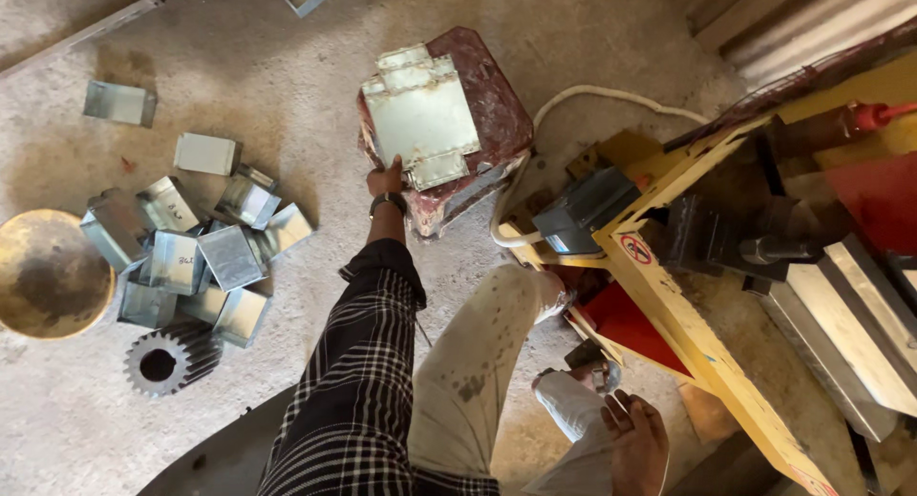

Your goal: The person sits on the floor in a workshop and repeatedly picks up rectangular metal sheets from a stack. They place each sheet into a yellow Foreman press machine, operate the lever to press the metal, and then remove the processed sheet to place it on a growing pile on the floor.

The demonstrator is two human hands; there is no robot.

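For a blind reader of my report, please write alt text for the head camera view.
A person's left hand reaches down to flat metal sheets stacked on a red stool. Folded metal boxes, a gear and a bowl lie on the floor; a yellow machine stands opposite.

Folded metal boxes (196, 257) heaped at nine o'clock, a gear wheel (170, 359) below them, a yellow machine (707, 334) at three o'clock.
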